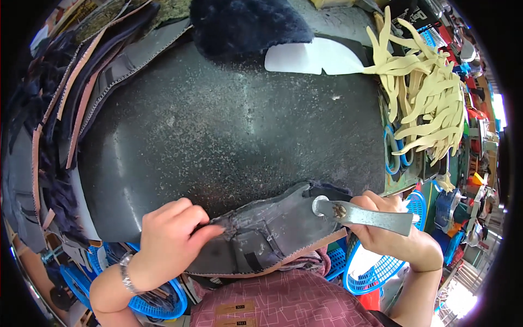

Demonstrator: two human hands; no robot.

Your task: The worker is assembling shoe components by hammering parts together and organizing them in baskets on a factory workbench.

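Tan labels (pixel 235 308) are lettered. A hammer (pixel 376 217) is held in the right hand (pixel 384 241); a grey piece (pixel 294 223) is touched by the curled left hand (pixel 174 229), grip unclear.

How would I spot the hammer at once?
Find the big dark work surface, then its lower right, where the right hand holds the hammer. Silvery metal, round at one end and flared at the other, it contrasts with the dull grey piece.

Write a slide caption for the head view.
Right hand gripping a metal hammer over a zigzag-edged grey panel, left hand at its left end, beside a scuffed black work surface.
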